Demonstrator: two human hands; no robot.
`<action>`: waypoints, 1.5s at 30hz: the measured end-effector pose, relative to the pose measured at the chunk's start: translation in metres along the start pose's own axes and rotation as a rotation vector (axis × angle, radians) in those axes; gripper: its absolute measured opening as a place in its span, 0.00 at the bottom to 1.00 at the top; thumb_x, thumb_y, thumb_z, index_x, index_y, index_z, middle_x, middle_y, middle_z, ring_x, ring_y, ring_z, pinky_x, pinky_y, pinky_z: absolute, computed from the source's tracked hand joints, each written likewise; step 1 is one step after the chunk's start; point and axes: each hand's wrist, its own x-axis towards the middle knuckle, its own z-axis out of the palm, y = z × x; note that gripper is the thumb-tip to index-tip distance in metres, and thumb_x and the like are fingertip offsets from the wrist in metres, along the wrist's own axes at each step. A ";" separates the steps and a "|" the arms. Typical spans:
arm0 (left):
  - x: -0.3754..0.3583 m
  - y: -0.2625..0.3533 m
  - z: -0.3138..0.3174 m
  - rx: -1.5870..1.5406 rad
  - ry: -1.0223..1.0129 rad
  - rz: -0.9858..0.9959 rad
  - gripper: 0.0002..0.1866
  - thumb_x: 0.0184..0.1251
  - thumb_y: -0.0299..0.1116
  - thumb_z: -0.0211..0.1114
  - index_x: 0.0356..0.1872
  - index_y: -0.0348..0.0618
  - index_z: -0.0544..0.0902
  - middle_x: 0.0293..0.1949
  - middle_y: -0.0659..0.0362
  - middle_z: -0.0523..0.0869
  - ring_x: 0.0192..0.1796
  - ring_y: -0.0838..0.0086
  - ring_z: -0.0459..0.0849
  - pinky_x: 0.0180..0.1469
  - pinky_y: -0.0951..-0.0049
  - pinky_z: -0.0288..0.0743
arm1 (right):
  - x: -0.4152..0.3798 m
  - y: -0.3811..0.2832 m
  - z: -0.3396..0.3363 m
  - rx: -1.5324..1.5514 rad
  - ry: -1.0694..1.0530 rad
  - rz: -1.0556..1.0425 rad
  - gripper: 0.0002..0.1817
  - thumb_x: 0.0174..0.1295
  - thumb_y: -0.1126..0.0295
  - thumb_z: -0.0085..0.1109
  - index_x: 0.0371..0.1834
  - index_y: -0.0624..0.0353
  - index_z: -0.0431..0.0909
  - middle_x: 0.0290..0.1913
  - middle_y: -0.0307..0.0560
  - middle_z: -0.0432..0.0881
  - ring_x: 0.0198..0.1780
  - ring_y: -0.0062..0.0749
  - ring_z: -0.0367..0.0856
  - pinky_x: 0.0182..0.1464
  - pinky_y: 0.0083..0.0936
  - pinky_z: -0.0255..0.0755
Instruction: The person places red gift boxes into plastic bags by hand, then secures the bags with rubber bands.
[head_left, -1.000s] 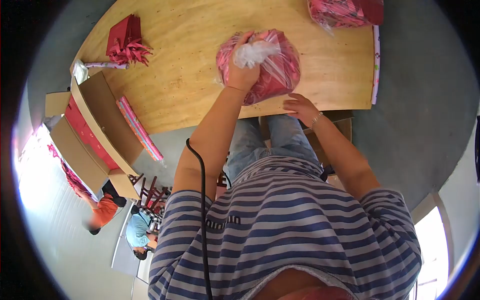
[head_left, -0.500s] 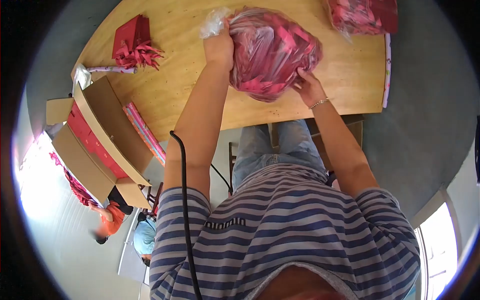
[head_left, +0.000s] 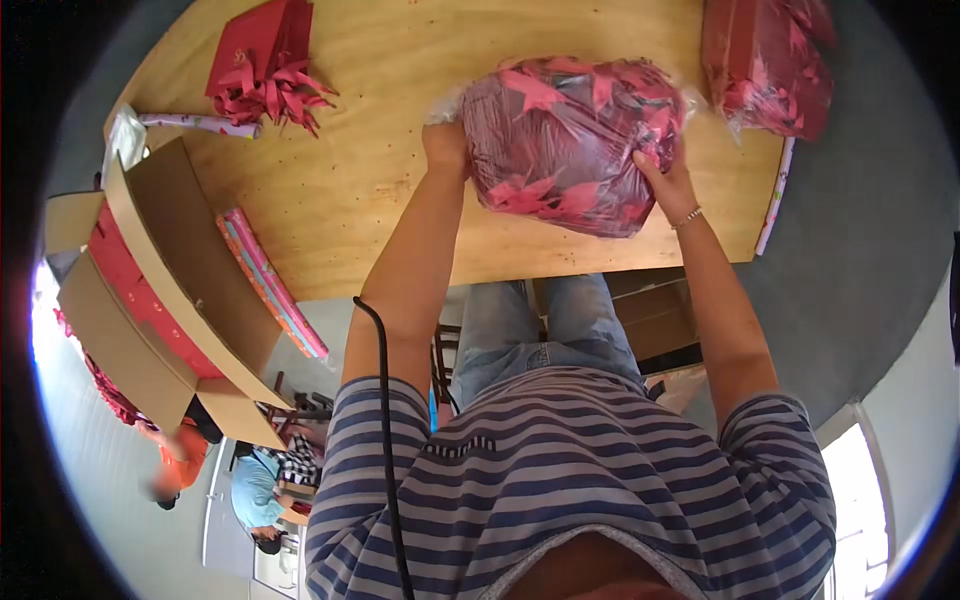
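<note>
A clear plastic bag stuffed with red paper gift bags and ribbon handles (head_left: 570,145) is held between my two hands over the wooden table (head_left: 385,200). My left hand (head_left: 446,148) grips its left side; the fingers are hidden behind the plastic. On the right side, my right hand (head_left: 668,185) holds on with the thumb across the front, its other fingers mostly out of sight. A second plastic-wrapped bundle of red bags (head_left: 765,75) lies just beyond, at the table's right edge. Up on the left is a stack of unwrapped red gift bags (head_left: 262,55) with loose ribbons.
An open cardboard box (head_left: 200,285) with red contents stands left of the table. Patterned rolls (head_left: 270,280) lean by the near edge, and another roll (head_left: 200,125) lies on the tabletop. A black cable (head_left: 385,430) hangs along my left arm. Two people are in the background, lower left.
The bagged bundle has swung to the right and turned, so its broad side now faces up. Both hands have stayed on it. My view has shifted, showing more of the second bundle.
</note>
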 end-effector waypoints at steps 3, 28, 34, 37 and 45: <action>-0.020 0.025 0.001 0.012 -0.090 0.093 0.12 0.66 0.33 0.55 0.38 0.34 0.80 0.35 0.47 0.84 0.39 0.59 0.83 0.40 0.63 0.74 | 0.006 -0.021 0.002 0.007 0.128 -0.292 0.43 0.59 0.62 0.65 0.72 0.63 0.49 0.70 0.56 0.57 0.67 0.38 0.63 0.68 0.33 0.58; -0.193 -0.068 -0.114 0.911 -0.297 0.415 0.19 0.58 0.26 0.57 0.54 0.46 0.78 0.55 0.55 0.78 0.58 0.60 0.75 0.60 0.63 0.69 | 0.029 -0.013 0.078 -0.381 -0.856 -0.278 0.41 0.69 0.38 0.29 0.72 0.63 0.54 0.73 0.60 0.53 0.76 0.48 0.47 0.75 0.34 0.40; -0.187 -0.084 -0.119 0.880 -0.290 0.436 0.18 0.57 0.23 0.58 0.51 0.47 0.78 0.52 0.57 0.80 0.54 0.63 0.78 0.54 0.65 0.71 | -0.020 -0.005 0.103 -0.670 -1.194 -0.216 0.38 0.71 0.42 0.29 0.74 0.58 0.49 0.76 0.53 0.47 0.77 0.43 0.43 0.75 0.34 0.40; -0.183 -0.082 -0.118 0.810 -0.247 0.473 0.17 0.59 0.27 0.58 0.52 0.47 0.78 0.51 0.56 0.81 0.51 0.61 0.78 0.52 0.63 0.72 | 0.013 -0.017 0.116 -0.499 -1.096 -0.275 0.32 0.72 0.50 0.37 0.70 0.61 0.58 0.73 0.55 0.57 0.74 0.46 0.52 0.74 0.34 0.46; -0.192 -0.091 -0.120 1.223 -0.143 0.535 0.16 0.61 0.30 0.56 0.50 0.45 0.78 0.48 0.55 0.82 0.48 0.60 0.80 0.49 0.61 0.73 | -0.007 -0.020 0.168 -0.569 -1.316 -0.279 0.33 0.71 0.49 0.38 0.71 0.62 0.55 0.72 0.56 0.56 0.74 0.43 0.52 0.73 0.30 0.47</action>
